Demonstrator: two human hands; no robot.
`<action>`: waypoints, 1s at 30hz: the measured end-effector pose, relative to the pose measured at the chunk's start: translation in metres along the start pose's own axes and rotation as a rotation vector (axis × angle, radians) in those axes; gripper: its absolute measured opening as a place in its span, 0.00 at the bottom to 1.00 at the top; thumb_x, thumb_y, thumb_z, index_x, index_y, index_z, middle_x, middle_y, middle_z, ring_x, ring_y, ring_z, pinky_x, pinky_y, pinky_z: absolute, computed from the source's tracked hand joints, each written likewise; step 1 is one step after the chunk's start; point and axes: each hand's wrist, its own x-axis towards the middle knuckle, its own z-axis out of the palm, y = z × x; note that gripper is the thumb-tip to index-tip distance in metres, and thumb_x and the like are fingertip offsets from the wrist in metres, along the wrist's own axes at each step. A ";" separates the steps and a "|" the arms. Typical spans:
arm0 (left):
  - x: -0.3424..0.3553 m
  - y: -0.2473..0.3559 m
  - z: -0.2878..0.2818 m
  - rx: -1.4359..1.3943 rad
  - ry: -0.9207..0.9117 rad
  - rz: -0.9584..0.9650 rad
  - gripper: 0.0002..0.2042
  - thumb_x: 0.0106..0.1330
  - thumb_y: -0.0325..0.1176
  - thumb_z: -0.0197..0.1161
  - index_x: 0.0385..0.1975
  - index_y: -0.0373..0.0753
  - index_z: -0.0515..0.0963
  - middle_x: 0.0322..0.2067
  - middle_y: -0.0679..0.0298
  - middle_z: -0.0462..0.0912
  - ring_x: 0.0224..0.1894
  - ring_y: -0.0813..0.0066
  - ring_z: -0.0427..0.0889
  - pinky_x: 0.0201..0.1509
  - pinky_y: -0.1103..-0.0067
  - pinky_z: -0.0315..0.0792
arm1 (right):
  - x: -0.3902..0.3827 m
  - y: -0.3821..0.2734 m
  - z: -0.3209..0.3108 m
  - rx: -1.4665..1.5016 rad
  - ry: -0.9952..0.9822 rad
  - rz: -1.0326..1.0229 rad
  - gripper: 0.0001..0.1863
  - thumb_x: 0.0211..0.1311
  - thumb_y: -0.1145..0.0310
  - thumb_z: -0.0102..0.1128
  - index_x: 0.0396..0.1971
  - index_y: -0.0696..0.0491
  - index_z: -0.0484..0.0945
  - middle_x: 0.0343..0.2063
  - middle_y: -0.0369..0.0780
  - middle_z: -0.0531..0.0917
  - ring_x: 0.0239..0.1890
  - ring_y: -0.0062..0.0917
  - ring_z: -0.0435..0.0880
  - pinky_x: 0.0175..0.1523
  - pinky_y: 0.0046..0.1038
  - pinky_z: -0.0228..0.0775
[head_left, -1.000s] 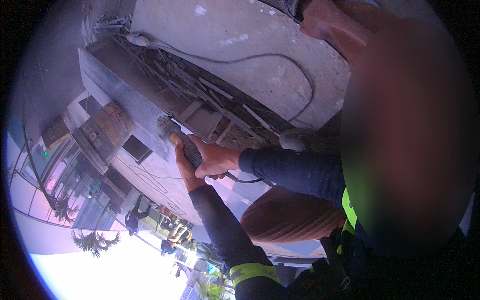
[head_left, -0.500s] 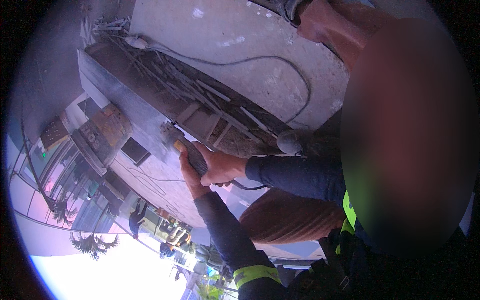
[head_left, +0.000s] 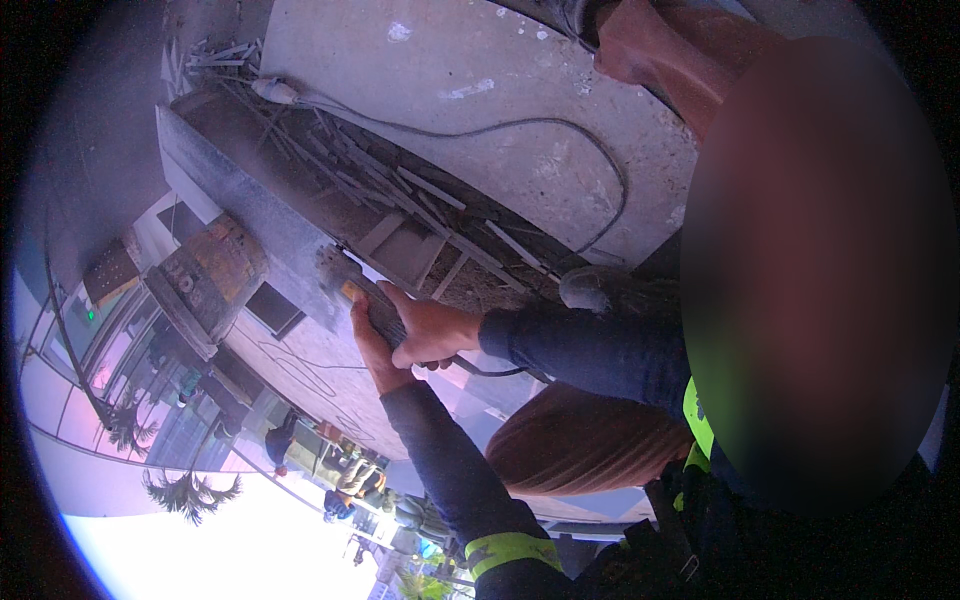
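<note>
Grasping a power tool (head_left: pixel 380 310) in left hand (head_left: pixel 375 348) and right hand (head_left: pixel 437 332) — clasped between both, projecting past them beside a pale slab (head_left: pixel 255 195).

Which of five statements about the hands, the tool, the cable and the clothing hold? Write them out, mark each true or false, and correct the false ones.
1. The left hand and the right hand both grip one dark handheld tool. True.
2. The tool has no cord. False: a black cord runs from its rear end.
3. The left sleeve carries a yellow-green band. True.
4. The cable on the pale flat surface lies perfectly straight. False: it bends round in a wide curve.
5. The trousers are brown. True.
</note>
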 end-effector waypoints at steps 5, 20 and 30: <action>0.014 0.005 -0.013 0.014 0.018 0.014 0.24 0.80 0.58 0.57 0.50 0.41 0.80 0.37 0.61 0.88 0.34 0.67 0.88 0.38 0.70 0.81 | 0.008 -0.010 -0.001 -0.001 -0.014 0.010 0.66 0.57 0.72 0.69 0.84 0.56 0.26 0.33 0.50 0.86 0.20 0.28 0.84 0.22 0.29 0.79; 0.020 0.017 -0.004 0.014 0.064 0.045 0.22 0.80 0.57 0.57 0.47 0.41 0.81 0.35 0.62 0.87 0.32 0.67 0.87 0.37 0.69 0.80 | 0.021 -0.010 -0.001 0.052 0.004 0.009 0.66 0.56 0.72 0.70 0.85 0.53 0.28 0.34 0.50 0.86 0.20 0.28 0.85 0.21 0.29 0.79; 0.017 0.017 0.007 0.071 0.066 0.020 0.20 0.79 0.54 0.60 0.46 0.41 0.81 0.35 0.63 0.87 0.34 0.69 0.87 0.39 0.71 0.80 | 0.014 -0.015 -0.007 0.017 0.025 0.039 0.66 0.54 0.72 0.71 0.85 0.56 0.32 0.38 0.53 0.87 0.22 0.29 0.86 0.22 0.29 0.79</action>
